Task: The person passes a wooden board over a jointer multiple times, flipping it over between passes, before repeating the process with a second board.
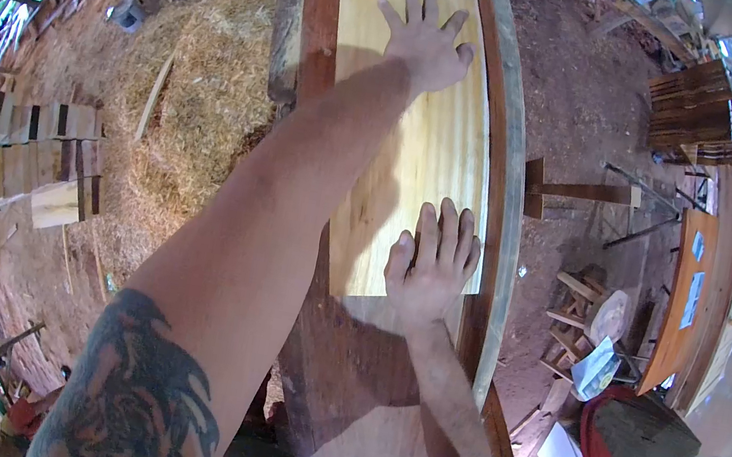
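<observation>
A long pale wooden board (418, 150) lies flat lengthwise on a dark reddish-brown wooden bench (355, 353). My left hand (428, 45) is stretched out to the far part of the board, palm down, with its fingers spread on the surface. The tattooed left forearm crosses over the board's left edge and hides part of it. Close to the board's near right corner, my right hand (434, 264) rests palm down with its fingers extended. Neither hand is wrapped around anything.
Left of the bench is a large heap of wood shavings (218, 68), with stacked timber pieces (59, 153) beyond. To the right are a wooden trestle piece (585, 191), a small stool (605, 317), an orange-brown panel (678, 300) and upright slats (691, 109).
</observation>
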Demonstrator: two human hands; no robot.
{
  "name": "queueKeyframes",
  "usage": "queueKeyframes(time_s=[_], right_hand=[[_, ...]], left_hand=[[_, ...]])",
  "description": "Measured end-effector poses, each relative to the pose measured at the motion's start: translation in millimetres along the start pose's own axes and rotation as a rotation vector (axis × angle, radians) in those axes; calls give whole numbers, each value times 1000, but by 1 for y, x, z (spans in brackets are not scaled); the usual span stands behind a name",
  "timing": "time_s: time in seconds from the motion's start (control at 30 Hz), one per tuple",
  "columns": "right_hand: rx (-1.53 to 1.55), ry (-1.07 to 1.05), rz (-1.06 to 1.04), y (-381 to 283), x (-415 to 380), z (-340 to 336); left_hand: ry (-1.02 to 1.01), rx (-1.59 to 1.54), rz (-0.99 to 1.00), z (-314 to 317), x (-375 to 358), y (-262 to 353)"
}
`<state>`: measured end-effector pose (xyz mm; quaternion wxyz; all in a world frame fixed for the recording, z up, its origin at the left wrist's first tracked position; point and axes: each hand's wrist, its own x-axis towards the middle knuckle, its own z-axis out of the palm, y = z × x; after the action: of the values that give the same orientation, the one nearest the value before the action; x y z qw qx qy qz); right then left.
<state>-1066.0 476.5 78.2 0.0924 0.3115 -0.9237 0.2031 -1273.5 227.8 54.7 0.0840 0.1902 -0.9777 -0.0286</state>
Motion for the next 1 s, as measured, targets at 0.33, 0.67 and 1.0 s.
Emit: queueKeyframes(time_s=[0.33,0.67,1.0], right_hand=[[-18,17,-21,1,37,17],[-31,42,-35,1,72,37],[-22,102,-34,0,103,55]], left_hand=[[37,2,-2,10,38,-15],[41,5,-3,11,71,-27],[-154,-154,-1,-29,92,-37]])
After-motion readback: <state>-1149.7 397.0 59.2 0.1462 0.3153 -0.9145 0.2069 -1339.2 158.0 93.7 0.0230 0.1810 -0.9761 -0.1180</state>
